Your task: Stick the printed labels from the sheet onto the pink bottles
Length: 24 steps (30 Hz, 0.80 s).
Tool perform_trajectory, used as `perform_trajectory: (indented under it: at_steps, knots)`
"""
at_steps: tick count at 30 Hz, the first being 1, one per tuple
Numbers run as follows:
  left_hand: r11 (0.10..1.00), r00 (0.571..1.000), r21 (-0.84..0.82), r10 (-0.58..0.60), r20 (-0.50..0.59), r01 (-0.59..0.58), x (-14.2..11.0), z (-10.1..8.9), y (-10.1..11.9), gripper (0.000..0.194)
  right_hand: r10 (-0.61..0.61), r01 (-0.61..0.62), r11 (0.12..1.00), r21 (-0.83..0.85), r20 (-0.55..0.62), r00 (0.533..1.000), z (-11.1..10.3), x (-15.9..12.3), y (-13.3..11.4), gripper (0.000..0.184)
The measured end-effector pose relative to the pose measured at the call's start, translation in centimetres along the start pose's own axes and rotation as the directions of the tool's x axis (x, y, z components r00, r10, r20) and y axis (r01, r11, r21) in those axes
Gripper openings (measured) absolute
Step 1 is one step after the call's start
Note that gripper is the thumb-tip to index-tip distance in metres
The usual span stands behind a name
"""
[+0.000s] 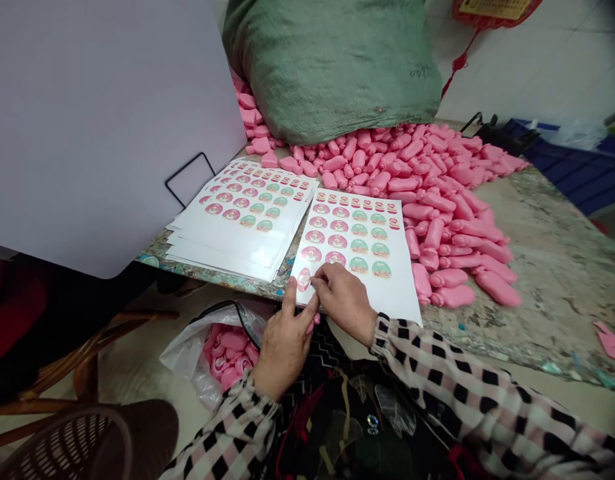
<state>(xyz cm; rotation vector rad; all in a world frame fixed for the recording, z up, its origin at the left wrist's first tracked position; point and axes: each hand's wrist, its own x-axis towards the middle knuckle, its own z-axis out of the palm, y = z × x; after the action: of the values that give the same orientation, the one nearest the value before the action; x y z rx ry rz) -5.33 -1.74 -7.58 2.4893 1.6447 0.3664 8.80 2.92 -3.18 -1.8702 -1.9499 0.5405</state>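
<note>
A white sticker sheet (367,257) with rows of round pink and green labels lies at the table's near edge. My right hand (343,299) pinches a round pink sticker (303,279) at the sheet's lower left corner. My left hand (285,337) is closed around a small pink bottle, only a bit of which shows under its fingers, and its forefinger rests on the sheet beside that sticker. Both sleeves are pink, black and white check.
A stack of more sticker sheets (240,220) lies to the left. A heap of pink bottles (427,180) spreads below a green sack (332,63). A plastic bag of labelled bottles (222,350) sits by my knees. A large white board (97,120) stands at left.
</note>
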Motion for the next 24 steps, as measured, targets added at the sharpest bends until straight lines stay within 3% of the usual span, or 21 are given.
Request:
perform_trajectory:
  at_steps: [8, 15, 24]
  knots:
    - [1.0, 1.0, -0.015, 0.005, 0.002, -0.005, 0.0, 0.0, -0.1, 0.056, 0.067, -0.068, 0.997, -0.028, -0.031, 0.997, 0.2, 1.0, -0.3, 0.021]
    - [1.0, 1.0, -0.015, 0.001, -0.022, -0.001, 0.0, 0.1, 0.0, 0.053, 0.047, -0.049, 0.995, -0.081, -0.036, 0.998, -0.1, 2.6, -0.6, 0.021]
    - [1.0, 1.0, 0.022, -0.006, 0.005, 0.006, 0.0, 0.2, -0.1, 0.053, 0.0, 0.003, 0.996, -0.085, 0.039, 0.999, -1.1, 1.2, -0.1, 0.018]
